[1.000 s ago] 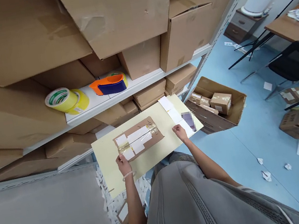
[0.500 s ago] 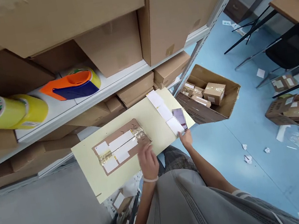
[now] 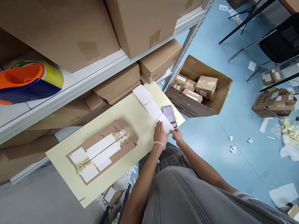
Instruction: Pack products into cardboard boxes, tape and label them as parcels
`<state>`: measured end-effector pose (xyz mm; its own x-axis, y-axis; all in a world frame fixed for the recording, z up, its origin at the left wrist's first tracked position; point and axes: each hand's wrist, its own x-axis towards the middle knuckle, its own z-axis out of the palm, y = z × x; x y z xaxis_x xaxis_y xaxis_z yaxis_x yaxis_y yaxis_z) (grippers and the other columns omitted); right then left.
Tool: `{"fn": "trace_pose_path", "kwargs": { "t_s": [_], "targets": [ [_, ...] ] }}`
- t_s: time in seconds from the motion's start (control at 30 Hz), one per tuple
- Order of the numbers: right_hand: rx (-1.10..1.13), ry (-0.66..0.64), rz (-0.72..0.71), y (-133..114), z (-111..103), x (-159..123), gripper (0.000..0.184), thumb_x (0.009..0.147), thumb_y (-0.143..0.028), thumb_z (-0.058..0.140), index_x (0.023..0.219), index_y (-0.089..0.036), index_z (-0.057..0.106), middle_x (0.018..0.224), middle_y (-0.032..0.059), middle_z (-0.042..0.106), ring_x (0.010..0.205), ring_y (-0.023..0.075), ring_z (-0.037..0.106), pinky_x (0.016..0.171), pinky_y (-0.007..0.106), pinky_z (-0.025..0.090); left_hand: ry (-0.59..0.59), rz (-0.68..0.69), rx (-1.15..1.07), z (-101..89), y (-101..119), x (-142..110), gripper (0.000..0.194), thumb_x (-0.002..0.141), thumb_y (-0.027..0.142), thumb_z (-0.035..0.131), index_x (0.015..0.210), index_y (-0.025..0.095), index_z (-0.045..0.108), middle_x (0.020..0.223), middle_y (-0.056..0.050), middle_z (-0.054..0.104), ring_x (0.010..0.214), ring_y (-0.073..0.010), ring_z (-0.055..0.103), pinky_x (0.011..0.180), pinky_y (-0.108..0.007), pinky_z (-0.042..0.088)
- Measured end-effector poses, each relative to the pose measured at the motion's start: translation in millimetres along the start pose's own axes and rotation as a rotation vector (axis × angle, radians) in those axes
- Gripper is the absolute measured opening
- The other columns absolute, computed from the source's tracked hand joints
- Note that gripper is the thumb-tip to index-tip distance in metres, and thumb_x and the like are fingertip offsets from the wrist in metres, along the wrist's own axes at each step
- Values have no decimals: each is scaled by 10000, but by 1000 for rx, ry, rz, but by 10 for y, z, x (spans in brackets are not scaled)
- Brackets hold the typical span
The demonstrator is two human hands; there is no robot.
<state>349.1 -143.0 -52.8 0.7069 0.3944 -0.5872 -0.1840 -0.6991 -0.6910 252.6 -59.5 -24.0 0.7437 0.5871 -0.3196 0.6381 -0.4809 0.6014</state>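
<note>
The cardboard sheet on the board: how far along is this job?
Done: the cardboard sheet carries white labels and clear tape. In hand: the left hand and right hand are at a white paper strip. Left: small boxes lie in the open carton.

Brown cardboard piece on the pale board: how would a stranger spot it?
Below the white metal shelf lies a pale cream board. On its left half sits a flat brown cardboard sheet, marked by white labels and two bands of clear tape, unlike the plain white paper strip nearby.
</note>
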Motion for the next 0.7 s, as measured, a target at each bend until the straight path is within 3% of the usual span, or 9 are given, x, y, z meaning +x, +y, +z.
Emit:
{"fn": "trace_pose_path", "kwargs": {
  "t_s": [0.1,0.17,0.3,0.4,0.57,0.7],
  "targets": [
    [31,-42,-21,-73,16,-33,252,688,-488,538,643,-256,451,461,-66,377,461,143,388,492,274,345,-110,59,8,9,21,108,845,711,74,596,1470,76,225,1565,-219,231,1471,-307,140,1185,-498,213],
    [56,-71,-67,-168,9,-85,260,683,-476,565,627,-253,446,489,-64,381,505,138,386,515,265,355,-123,80,-6,-14,53,138,853,702,48,589,1478,84,235,1565,-208,239,1467,-313,160,1183,-503,215],
    [76,-214,-269,-452,-75,-192,275,777,-490,548,674,-238,510,552,-48,408,565,138,390,552,258,359,42,-11,-134,-126,97,204,670,828,60,433,1480,135,299,1487,-167,418,1374,-265,403,1100,-427,380],
    [104,-312,-396,-684,-148,-190,336,875,-522,453,847,-228,614,606,-33,428,587,142,405,575,259,358,140,-130,-243,-272,75,265,562,878,77,354,1421,197,434,1369,-126,562,1226,-265,562,1010,-418,460],
    [96,-200,-436,-970,-157,53,372,874,-441,479,1181,-259,581,645,-48,422,572,144,415,589,255,361,279,-245,-389,-552,28,266,431,918,167,388,1301,208,580,1206,-133,671,1081,-308,641,934,-418,471],
    [6,-305,-479,-1121,-86,273,360,833,-314,502,1177,-275,603,694,-38,504,597,138,460,623,253,384,387,-301,-511,-707,42,180,355,928,288,446,1215,234,648,1141,-98,706,1016,-293,656,921,-382,463]
  ]
}}
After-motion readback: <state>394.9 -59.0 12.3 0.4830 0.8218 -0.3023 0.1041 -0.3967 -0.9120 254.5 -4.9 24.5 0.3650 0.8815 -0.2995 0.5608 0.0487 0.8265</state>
